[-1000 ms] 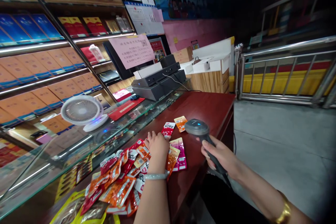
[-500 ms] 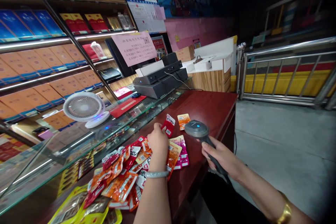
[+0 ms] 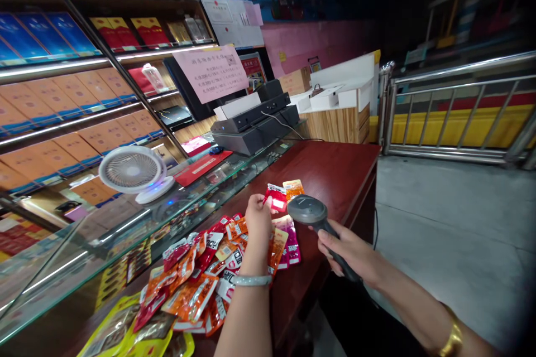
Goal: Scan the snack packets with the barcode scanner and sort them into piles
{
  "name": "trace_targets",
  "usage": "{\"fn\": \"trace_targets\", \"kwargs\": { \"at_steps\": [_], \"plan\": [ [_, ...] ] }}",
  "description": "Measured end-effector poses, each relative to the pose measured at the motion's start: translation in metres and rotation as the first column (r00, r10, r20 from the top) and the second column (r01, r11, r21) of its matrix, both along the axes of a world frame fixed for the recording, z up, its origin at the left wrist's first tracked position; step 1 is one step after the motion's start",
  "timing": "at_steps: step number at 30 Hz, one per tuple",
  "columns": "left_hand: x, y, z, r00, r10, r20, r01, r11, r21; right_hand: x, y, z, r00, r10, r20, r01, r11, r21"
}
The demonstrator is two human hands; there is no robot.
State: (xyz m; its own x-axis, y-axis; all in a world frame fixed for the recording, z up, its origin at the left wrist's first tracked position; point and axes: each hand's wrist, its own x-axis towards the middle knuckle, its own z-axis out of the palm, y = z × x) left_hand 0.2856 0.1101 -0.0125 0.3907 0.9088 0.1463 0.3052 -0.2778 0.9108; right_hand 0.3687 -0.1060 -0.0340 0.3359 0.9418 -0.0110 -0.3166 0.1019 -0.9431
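Between the fingers of my left hand [image 3: 258,215] is a red snack packet [image 3: 276,198], with a bright light patch on its face. My right hand [image 3: 345,245] grips a grey barcode scanner [image 3: 307,210] by its handle, the head pointing at that packet from close by. Just behind lies an orange snack packet [image 3: 293,187]. Pink packets [image 3: 291,240] lie on the counter right of my left wrist. A heap of red and orange snack packets [image 3: 195,295] spreads out to the left, and yellow bags [image 3: 113,329] lie nearest me.
The dark red counter [image 3: 330,162] runs beside a glass display case [image 3: 125,240]. A white fan [image 3: 133,170] and a dark cash-register machine [image 3: 251,122] stand on the glass. Boxed goods fill the shelves [image 3: 62,95] at left. A metal railing [image 3: 452,111] stands at right.
My left hand has turned the red packet and moved it slightly right, so it faces the scanner. The scanner has shifted a little left, and a light patch now shows on the packet.
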Motion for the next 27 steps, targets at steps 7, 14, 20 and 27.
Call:
{"fn": "trace_targets", "kwargs": {
  "at_steps": [7,14,20,27],
  "plan": [
    [0.013,-0.01,-0.003,0.967,-0.256,-0.013,0.255,0.964,-0.071,0.009,-0.001,-0.005,0.999,-0.046,0.008,0.046,0.999,-0.014],
    [-0.001,-0.022,0.021,0.809,-0.081,-0.582,0.319,0.892,0.321,0.014,-0.002,-0.009,0.997,-0.077,0.006,0.077,0.997,-0.006],
    [-0.002,-0.042,0.023,0.649,-0.035,-0.76,0.537,0.728,0.426,0.016,-0.005,-0.004,0.994,-0.097,0.044,0.099,0.994,-0.037],
    [0.002,-0.051,0.012,0.491,0.059,-0.869,0.653,0.635,0.412,0.028,-0.01,0.001,0.998,-0.054,0.03,0.054,0.998,-0.01]
  ]
}}
